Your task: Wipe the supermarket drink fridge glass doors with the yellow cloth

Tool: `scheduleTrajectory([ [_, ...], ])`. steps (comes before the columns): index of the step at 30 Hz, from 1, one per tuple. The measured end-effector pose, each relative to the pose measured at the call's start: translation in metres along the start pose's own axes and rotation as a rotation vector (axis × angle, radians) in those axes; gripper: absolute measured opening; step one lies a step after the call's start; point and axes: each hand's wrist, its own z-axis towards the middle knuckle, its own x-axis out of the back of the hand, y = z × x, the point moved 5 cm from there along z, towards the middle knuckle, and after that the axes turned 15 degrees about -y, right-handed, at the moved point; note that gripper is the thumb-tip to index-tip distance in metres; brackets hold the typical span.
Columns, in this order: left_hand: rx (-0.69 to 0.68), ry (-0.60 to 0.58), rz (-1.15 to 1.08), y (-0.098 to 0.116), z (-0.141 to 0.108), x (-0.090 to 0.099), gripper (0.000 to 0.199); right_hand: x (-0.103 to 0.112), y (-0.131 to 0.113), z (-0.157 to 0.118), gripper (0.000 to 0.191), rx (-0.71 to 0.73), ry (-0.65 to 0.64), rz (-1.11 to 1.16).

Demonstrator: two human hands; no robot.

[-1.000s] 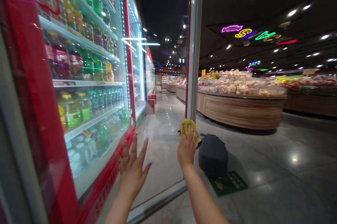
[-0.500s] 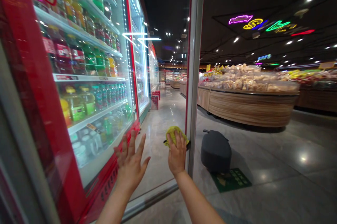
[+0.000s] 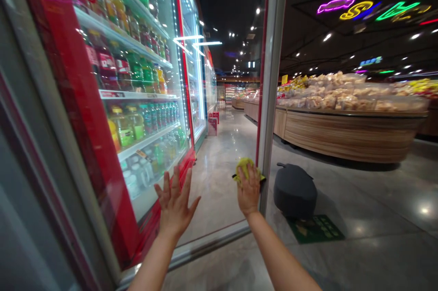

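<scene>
My left hand (image 3: 176,204) is spread with its fingers apart, at the glass door (image 3: 219,200) of a drinks fridge; whether the palm touches the pane I cannot tell. Under my right hand (image 3: 249,188) is a bunched yellow cloth (image 3: 245,163) with a dark edge. The fingers press it to the lower right of the glass, close beside the metal door frame (image 3: 270,99). Part of the cloth is hidden behind the fingers.
Through the glass, a red-framed fridge (image 3: 114,209) holds rows of drink bottles (image 3: 107,67). Right of the door stand a dark grey stool-like object (image 3: 294,190), a green floor sign (image 3: 316,228) and a rounded wooden display counter (image 3: 342,136) heaped with packaged goods.
The view has turned left, so the surroundings sit further right. My right hand and the cloth stay near the frame's edge, and my left hand stays spread.
</scene>
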Motion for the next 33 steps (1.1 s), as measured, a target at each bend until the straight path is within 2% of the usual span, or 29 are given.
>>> scheduleTrajectory([
  [2,0.015,0.004,0.021,-0.007,-0.003,0.0,0.086,0.002,-0.004,0.015,0.058,-0.133,0.047,0.027],
  [4,0.021,0.018,0.041,-0.013,-0.006,0.001,0.089,0.002,-0.029,0.031,0.059,-0.145,0.021,0.028],
  [6,0.017,0.034,0.055,-0.017,-0.009,0.001,0.092,-0.003,-0.059,0.033,0.058,0.002,-0.087,-0.002],
  [8,0.016,0.042,0.064,-0.019,-0.012,0.001,0.094,-0.009,-0.073,0.016,0.054,0.192,-0.182,-0.043],
  [9,0.02,0.043,0.067,-0.021,-0.014,0.001,0.095,-0.012,-0.072,0.005,0.052,0.26,-0.193,-0.06],
  [11,0.035,0.038,0.068,-0.023,-0.018,0.002,0.097,-0.013,-0.056,-0.014,0.05,0.303,-0.147,-0.084],
  [13,0.036,0.024,0.066,-0.026,-0.021,0.002,0.1,-0.012,-0.039,-0.014,0.05,0.224,-0.059,-0.087],
  [15,0.034,0.014,0.07,-0.029,-0.024,0.003,0.102,-0.01,-0.038,0.002,0.05,0.072,0.011,-0.069],
  [17,0.041,0.015,0.078,-0.033,-0.026,0.004,0.102,-0.011,-0.057,0.022,0.052,-0.021,0.012,-0.045],
  [18,0.047,0.02,0.081,-0.035,-0.027,0.004,0.102,-0.014,-0.072,0.028,0.054,-0.006,-0.023,-0.042],
  [21,0.038,0.039,0.091,-0.042,-0.031,0.004,0.104,-0.024,-0.111,0.018,0.059,0.248,-0.172,-0.07],
  [22,0.028,0.044,0.098,-0.044,-0.033,0.003,0.104,-0.026,-0.114,0.008,0.059,0.339,-0.208,-0.082],
  [24,0.017,0.052,0.117,-0.049,-0.037,0.003,0.104,-0.027,-0.105,-0.012,0.058,0.433,-0.22,-0.089],
  [26,0.03,0.053,0.134,-0.056,-0.042,0.004,0.106,-0.024,-0.085,-0.018,0.057,0.393,-0.163,-0.078],
  [29,0.061,0.045,0.15,-0.066,-0.049,0.007,0.109,-0.018,-0.075,0.001,0.055,0.175,-0.047,-0.043],
  [31,0.079,0.042,0.161,-0.07,-0.053,0.008,0.11,-0.019,-0.091,0.017,0.053,0.075,-0.037,-0.025],
  [33,0.084,0.047,0.168,-0.073,-0.055,0.008,0.108,-0.025,-0.117,0.019,0.052,0.12,-0.102,-0.03],
])
